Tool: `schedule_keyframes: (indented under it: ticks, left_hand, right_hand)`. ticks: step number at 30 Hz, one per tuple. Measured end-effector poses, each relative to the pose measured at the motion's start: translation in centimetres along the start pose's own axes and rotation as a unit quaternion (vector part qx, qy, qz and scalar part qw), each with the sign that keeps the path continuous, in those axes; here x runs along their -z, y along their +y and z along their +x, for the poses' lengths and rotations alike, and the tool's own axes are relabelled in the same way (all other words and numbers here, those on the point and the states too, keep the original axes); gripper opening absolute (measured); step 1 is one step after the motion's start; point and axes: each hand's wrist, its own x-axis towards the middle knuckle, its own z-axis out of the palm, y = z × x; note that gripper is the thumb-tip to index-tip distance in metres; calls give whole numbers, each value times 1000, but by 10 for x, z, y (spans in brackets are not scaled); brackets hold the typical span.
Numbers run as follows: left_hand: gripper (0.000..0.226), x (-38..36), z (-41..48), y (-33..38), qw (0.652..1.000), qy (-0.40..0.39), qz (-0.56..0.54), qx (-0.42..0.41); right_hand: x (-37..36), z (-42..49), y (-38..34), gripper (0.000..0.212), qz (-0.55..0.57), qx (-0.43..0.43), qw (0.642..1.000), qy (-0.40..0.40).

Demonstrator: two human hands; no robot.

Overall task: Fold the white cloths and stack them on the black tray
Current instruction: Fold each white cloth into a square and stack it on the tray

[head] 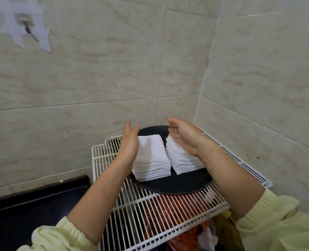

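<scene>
The white cloths (pixel 151 156) on the black tray (pixel 177 185) look soft and floppy; hold a pile by its sides. The left hand (pixel 130 144) and right hand (pixel 185 137) have fingers apart, holding nothing.

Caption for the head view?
Left hand and right hand flank two stacks of folded white cloths on a black tray atop a wire rack.

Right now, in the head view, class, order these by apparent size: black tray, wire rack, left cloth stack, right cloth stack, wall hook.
1. wire rack
2. black tray
3. left cloth stack and right cloth stack: alike, the right partly hidden, so unranked
4. wall hook
</scene>
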Motion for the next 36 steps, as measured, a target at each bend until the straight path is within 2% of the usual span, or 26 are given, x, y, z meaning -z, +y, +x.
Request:
schedule_keyframes:
  ticks: [2, 4, 6, 8, 12, 16, 19, 22, 29, 30, 33, 36]
  left_hand:
    - [56, -18, -4, 7, 999, -36, -19, 1]
    - [53, -39, -6, 6, 994, -88, -51, 36]
    - [52, -60, -8, -2, 987, -126, -63, 76]
    - [63, -80, -12, -14, 984, -140, -50, 102]
    - [65, -101, -19, -28, 986, -114, -25, 117]
    - [74, -114, -23, -33, 989, -74, 0, 131]
    - [79, -119, -21, -40, 985, -50, 8, 164]
    - [75, -124, -24, -44, 983, -40, -2, 178]
    - [72, -127, -32, -43, 988, -27, -18, 153]
    - [72, -127, -33, -44, 989, -27, -9, 144]
    - [70, -125, -36, -41, 994, -41, 54, 88]
    - [64, -116, -37, -38, 981, -63, 184, -23]
  right_hand:
    - [15, 0, -8, 44, 18, 19, 999, 23]
    - [31, 0, -6, 34, 36, 21, 998, 53]
    - [47, 1, 4, 42, 46, 15, 995, 84]
    - [65, 1, 20, 51, 64, 1, 992, 104]
    - [83, 2, 46, 55, 75, -24, 991, 108]
    - [90, 8, 68, 59, 115, -48, 990, 74]
    - [89, 10, 73, 51, 149, -35, 987, 38]
    - [90, 17, 76, 37, 182, -39, 983, -3]
    - [100, 20, 82, 39, 207, -40, 977, -45]
    - [102, 21, 82, 36, 189, -30, 981, -34]
    - [115, 25, 80, 11, 75, 32, 996, 22]
    - [132, 28, 83, 14, -66, 91, 991, 66]
